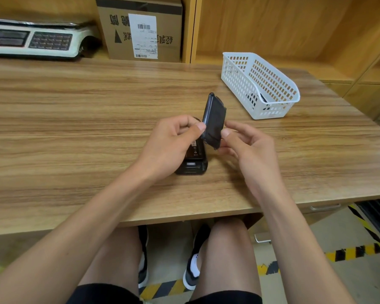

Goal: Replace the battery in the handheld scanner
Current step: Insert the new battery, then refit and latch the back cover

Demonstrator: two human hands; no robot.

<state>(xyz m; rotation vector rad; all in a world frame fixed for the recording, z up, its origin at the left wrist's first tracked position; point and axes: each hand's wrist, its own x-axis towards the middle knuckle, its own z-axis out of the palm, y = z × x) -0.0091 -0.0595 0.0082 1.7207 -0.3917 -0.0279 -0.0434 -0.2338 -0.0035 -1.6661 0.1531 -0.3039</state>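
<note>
Black and flat, a thin back cover [214,121] is held tilted on edge above the handheld scanner [194,160], which lies face down on the wooden worktop [75,119] near its front edge. The scanner's open back shows a labelled battery [195,150], partly hidden by the left hand [173,143]. The cover looks like light, stiff plastic, probably smooth enough to slip, so its long edges seem the safest place to grip. The battery is likely denser and best lifted by one end.

The left hand curls over the scanner, its thumb and fingers [201,127] clamped on the cover's left edge. The right hand [248,145] comes in from the other side, its fingers [225,133] pressed to the cover's right edge, palm turned inward. Both forearms reach forward from the lower frame.

To the right and farther back stands a white plastic basket [261,84], well apart, holding something dark. A weighing scale [35,39] and a cardboard box [140,29] sit on a shelf behind.
</note>
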